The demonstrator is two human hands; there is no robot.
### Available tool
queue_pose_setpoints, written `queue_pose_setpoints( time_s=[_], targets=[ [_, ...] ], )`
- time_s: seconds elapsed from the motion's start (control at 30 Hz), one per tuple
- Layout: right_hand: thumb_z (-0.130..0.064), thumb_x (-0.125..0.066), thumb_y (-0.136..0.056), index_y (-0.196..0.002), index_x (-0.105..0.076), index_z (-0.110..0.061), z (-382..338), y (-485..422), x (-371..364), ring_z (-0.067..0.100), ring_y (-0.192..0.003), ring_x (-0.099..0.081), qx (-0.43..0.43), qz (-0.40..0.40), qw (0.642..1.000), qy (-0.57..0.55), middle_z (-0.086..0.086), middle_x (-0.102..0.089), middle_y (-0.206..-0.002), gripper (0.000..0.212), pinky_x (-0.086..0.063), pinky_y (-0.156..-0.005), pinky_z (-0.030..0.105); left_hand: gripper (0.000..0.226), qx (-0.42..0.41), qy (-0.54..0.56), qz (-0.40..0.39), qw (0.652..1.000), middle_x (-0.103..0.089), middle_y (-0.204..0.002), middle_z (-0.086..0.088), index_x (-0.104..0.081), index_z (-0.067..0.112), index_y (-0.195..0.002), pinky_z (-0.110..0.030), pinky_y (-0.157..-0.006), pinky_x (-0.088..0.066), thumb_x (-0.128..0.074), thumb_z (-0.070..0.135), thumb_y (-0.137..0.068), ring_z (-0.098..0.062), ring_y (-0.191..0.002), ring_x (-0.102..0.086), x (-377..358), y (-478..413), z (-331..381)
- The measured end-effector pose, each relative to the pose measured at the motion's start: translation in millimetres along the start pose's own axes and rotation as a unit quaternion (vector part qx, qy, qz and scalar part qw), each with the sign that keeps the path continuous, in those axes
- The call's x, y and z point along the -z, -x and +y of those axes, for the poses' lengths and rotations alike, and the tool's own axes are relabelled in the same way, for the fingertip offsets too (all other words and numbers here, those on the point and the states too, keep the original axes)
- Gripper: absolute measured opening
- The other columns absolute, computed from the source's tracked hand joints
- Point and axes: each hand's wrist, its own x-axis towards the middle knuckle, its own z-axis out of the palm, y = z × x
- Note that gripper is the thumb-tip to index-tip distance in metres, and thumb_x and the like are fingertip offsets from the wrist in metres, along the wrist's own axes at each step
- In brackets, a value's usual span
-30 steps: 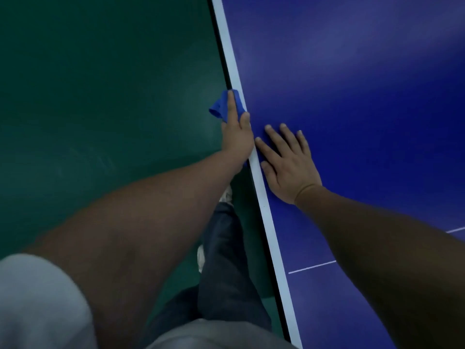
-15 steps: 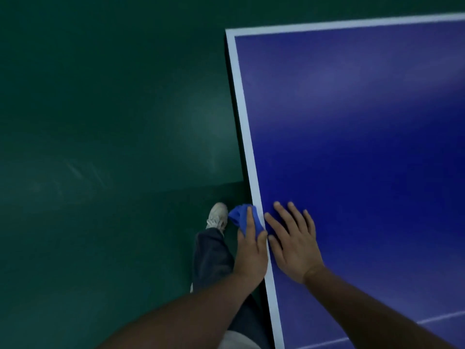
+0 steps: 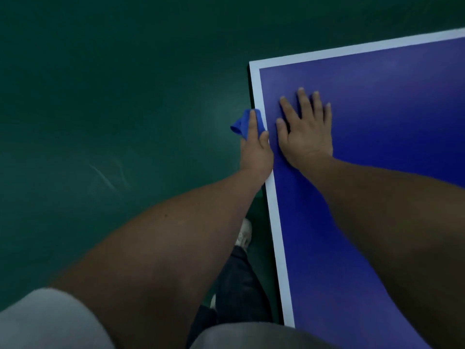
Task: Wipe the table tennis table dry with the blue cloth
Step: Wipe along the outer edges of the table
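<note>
Gripping the blue cloth (image 3: 240, 123), the left hand (image 3: 255, 152) is working at the long side edge of the table tennis table (image 3: 390, 152). Its index finger is lying straight along the top of the bunched cloth and its thumb is resting against the white border line (image 3: 275, 222). The remaining fingers are sitting out of sight below the edge, so how tightly they are closing cannot be told. The cloth is hanging mostly off the table, over the floor side, with one fold touching the border just short of the near corner.

Just beside it, the right hand (image 3: 305, 132) is lying wide and flat on the blue playing surface, fingers spread and pointing toward the far end, palm pressing down and holding nothing. The two hands are sitting close together without touching.

The tabletop is running off to the right and toward the bottom of the view. The white border is turning at the corner just beyond the hands and continuing along the end line. A dull sheen is showing on the blue near that corner.

A dark green floor (image 3: 100, 109) is spreading to the left and beyond the end line, with faint pale scuffs showing. Below the left forearm, a light shoe (image 3: 244, 234) and a dark trouser leg (image 3: 239, 280) are standing close against the table's side, and a pale sleeve (image 3: 45, 321) is filling the lower left corner.
</note>
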Motion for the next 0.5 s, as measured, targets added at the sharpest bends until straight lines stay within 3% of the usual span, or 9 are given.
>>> queue_pose_setpoints(
  time_s=[0.13, 0.3, 0.37, 0.43, 0.5],
  targets=[
    [-0.052, -0.019, -0.104, -0.159, -0.02, -0.034, -1, 2, -1, 0.033, -0.154, -0.002, -0.007, -0.002, 1.0, 0.012, 0.004, -0.009, -0.168, 0.058, -0.001, -0.124, 0.055, 0.057, -0.008, 0.002, 0.007, 1.0, -0.045, -0.14, -0.013, -0.011, 0.039, -0.158, -0.029, -0.095, -0.043, -0.035, 0.028, -0.109, -0.019, -0.106, -0.054, 3, -48, 13],
    [-0.054, -0.013, -0.101, -0.16, -0.016, -0.036, -1, 1, 3, 0.031, -0.155, 0.001, -0.009, -0.025, 1.0, 0.009, 0.003, -0.007, -0.169, 0.061, 0.001, -0.124, 0.054, 0.056, -0.038, 0.001, 0.021, 0.999, -0.025, -0.159, -0.002, -0.013, 0.024, -0.159, -0.019, -0.109, -0.028, -0.037, 0.023, -0.109, -0.011, -0.137, -0.035, -3, -10, -5],
    [-0.054, -0.015, -0.101, -0.159, -0.018, -0.036, -1, 1, 1, 0.031, -0.155, -0.001, -0.008, -0.019, 1.0, 0.01, 0.003, -0.008, -0.169, 0.061, 0.0, -0.124, 0.054, 0.056, -0.029, 0.003, 0.001, 1.0, -0.018, -0.161, 0.009, -0.01, 0.032, -0.157, -0.019, -0.117, -0.023, -0.037, 0.027, -0.108, -0.009, -0.146, -0.026, -4, 32, -30],
    [-0.054, -0.017, -0.101, -0.158, -0.023, -0.036, 0, -1, 1, 0.032, -0.154, -0.006, -0.012, -0.011, 1.0, 0.003, 0.004, -0.013, -0.168, 0.06, -0.003, -0.124, 0.055, 0.053, 0.017, 0.01, -0.013, 1.0, -0.022, -0.163, 0.007, -0.01, 0.047, -0.153, -0.033, -0.121, -0.027, -0.035, 0.039, -0.106, -0.012, -0.146, -0.03, -6, 54, -44],
    [-0.054, -0.019, -0.101, -0.158, -0.026, -0.035, 0, 1, 0, 0.033, -0.154, -0.009, -0.011, -0.01, 1.0, 0.0, 0.004, -0.016, -0.167, 0.06, -0.006, -0.124, 0.055, 0.051, 0.048, 0.013, -0.016, 0.999, -0.026, -0.161, 0.004, -0.01, 0.053, -0.149, -0.041, -0.119, -0.03, -0.035, 0.036, -0.107, -0.013, -0.143, -0.034, -8, 54, -40]
  ],
)
